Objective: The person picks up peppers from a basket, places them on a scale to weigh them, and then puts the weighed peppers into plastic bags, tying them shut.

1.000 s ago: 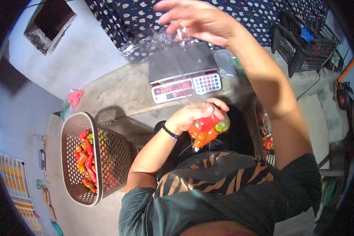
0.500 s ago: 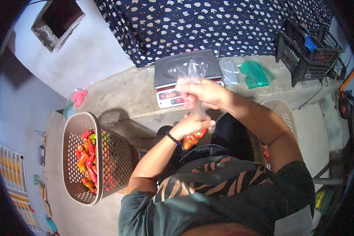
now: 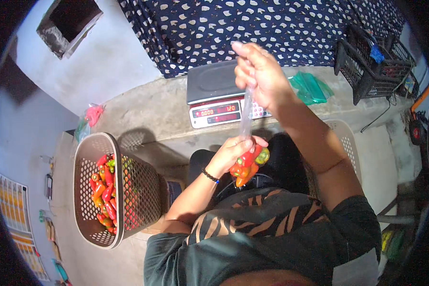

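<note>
A clear plastic bag [image 3: 246, 119] hangs in front of me with red, orange and green peppers [image 3: 249, 164] packed in its lower end. My left hand [image 3: 237, 148] is closed round the bag just above the peppers, and a dark bead bracelet circles that wrist. Higher up, my right hand [image 3: 260, 71] grips the bag's upper end, so the plastic between both hands is pulled taut into a narrow twist. Behind the bag, a digital scale [image 3: 214, 90] with a dark plate and lit red display rests on the concrete ledge, partly hidden by my right hand.
To my left stands a tall beige perforated basket [image 3: 140, 190] holding many peppers [image 3: 108, 190]. Another pale basket [image 3: 345, 138] is partly hidden by my right arm. Green plastic bags [image 3: 312, 88] lie right of the scale, near black crates [image 3: 374, 66]. A patterned dark cloth [image 3: 186, 33] hangs behind.
My right hand has risen away from my left, stretching the bag's neck into a tight twist. The bagged peppers now show more fully below my left hand.
</note>
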The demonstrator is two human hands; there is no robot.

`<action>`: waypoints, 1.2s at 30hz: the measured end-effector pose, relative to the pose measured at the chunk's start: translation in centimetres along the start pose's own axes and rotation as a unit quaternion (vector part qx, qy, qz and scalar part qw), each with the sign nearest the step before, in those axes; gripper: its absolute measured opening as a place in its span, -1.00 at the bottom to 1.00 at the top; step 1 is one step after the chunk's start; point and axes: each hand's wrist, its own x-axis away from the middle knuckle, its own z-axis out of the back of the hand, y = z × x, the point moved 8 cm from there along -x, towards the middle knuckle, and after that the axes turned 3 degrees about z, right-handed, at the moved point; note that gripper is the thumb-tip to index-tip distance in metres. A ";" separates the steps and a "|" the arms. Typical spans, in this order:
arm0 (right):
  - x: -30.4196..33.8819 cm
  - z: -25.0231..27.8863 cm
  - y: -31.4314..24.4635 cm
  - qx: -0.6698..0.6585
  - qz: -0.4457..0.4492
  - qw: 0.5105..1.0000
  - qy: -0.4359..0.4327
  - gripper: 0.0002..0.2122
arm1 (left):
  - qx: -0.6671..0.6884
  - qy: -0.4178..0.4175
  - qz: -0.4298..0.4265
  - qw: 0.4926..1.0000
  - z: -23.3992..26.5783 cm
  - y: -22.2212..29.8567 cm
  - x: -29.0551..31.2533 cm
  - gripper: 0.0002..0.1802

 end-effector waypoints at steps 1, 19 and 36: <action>-0.1 0.0 -1.9 0.077 0.114 0.990 0.001 -0.79 | -0.020 -0.023 -0.018 0.999 -0.1 0.3 -0.5 -0.62; 10.5 5.4 6.3 0.546 -0.242 0.618 -0.512 -0.76 | -0.631 0.006 0.030 0.775 4.8 1.2 3.1 -0.67; 9.2 3.0 5.5 0.714 0.437 0.409 -0.363 -0.95 | -0.294 0.035 0.174 0.939 5.5 -2.6 3.2 -0.61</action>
